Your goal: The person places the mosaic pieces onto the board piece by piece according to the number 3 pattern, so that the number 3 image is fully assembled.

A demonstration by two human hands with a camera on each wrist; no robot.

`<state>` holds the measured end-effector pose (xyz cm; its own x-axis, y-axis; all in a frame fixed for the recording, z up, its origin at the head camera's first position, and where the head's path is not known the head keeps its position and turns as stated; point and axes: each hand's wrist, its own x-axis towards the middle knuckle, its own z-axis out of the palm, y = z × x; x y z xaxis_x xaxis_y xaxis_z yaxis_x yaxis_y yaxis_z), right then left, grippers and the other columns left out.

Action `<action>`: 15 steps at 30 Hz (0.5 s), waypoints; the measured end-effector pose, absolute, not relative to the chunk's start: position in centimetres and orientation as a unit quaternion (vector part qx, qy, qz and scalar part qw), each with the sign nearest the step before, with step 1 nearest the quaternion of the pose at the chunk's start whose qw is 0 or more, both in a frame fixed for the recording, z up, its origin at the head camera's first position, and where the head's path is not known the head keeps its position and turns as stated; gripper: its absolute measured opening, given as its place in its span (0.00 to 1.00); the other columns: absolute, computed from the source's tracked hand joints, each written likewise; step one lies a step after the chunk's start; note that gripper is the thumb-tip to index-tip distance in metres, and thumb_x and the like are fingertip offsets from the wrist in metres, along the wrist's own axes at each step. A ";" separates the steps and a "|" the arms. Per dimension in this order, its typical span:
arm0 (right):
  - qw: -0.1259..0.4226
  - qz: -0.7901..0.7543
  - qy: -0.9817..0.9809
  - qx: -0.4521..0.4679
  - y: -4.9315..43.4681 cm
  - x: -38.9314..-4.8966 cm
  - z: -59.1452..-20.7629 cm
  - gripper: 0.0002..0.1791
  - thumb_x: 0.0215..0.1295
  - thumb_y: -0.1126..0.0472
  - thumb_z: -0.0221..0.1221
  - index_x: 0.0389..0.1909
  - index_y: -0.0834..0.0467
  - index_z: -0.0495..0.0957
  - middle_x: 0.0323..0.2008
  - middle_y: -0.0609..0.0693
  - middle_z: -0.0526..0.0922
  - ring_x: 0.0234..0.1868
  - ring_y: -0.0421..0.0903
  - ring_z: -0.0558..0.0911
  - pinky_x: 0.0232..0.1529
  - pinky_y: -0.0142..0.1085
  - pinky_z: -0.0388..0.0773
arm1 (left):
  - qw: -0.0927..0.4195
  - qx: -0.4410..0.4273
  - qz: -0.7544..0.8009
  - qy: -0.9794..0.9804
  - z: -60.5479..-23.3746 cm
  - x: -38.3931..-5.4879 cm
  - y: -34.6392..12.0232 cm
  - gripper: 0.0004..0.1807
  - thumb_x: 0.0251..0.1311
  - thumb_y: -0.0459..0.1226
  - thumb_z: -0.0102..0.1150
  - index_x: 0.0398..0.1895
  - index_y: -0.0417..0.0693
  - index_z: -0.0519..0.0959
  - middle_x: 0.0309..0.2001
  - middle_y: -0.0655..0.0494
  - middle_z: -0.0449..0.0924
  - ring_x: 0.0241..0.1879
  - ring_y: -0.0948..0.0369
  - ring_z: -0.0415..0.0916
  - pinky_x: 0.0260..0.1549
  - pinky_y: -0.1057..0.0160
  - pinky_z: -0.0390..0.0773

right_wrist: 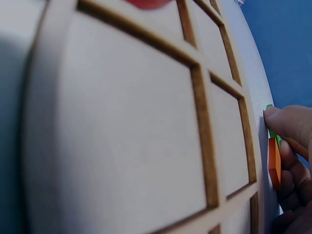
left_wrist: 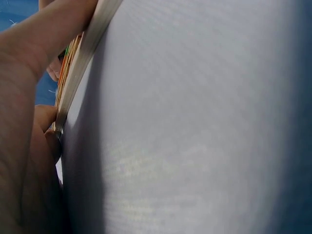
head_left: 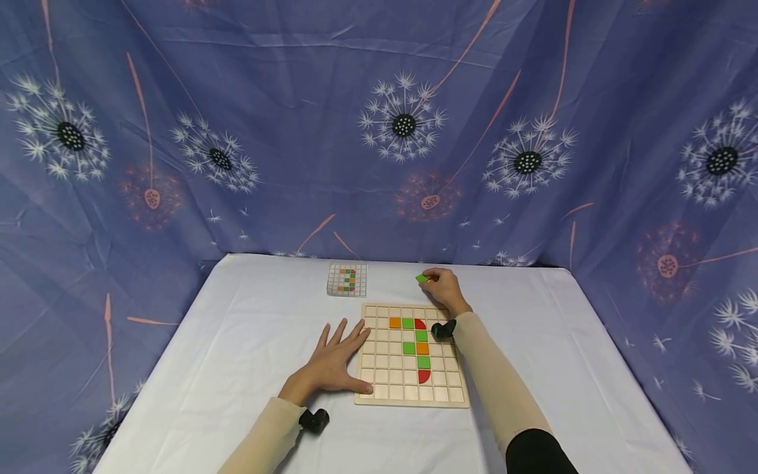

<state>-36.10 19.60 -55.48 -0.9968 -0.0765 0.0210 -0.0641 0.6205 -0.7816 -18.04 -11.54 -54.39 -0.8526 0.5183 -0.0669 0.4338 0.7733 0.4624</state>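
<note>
A square wooden grid board (head_left: 381, 394) lies on the white table, with several orange, green and red tiles set in its cells. Two of these, including the red quarter-round tile (head_left: 424, 376), have a curved side. My left hand (head_left: 331, 363) is spread at the board's left edge, fingertips and thumb resting on the rim. Beyond the far right corner of the board, my right hand (head_left: 445, 289) pinches a green tile (head_left: 421, 278) between thumb and fingers. An orange tile (right_wrist: 274, 163) is also in that hand, just below the green one in the right wrist view.
Behind the board, left of the right hand, lies a small clear-looking card (head_left: 347, 280) printed with a grid and a coloured pattern. A white cloth covers the table (head_left: 237, 316). A blue curtain (head_left: 308, 131) with dandelion prints hangs along the back and sides.
</note>
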 end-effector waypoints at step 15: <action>0.032 -0.458 0.887 -0.054 20.3 -35.5 -55.0 0.18 0.68 0.61 0.67 0.57 0.61 0.84 0.52 0.61 0.84 0.51 0.55 0.82 0.53 0.45 0.83 | 0.094 0.250 0.217 0.939 -54.4 -18.0 -11.6 0.67 0.42 0.73 0.69 0.84 0.56 0.53 0.85 0.55 0.44 0.83 0.41 0.36 0.76 0.30 0.30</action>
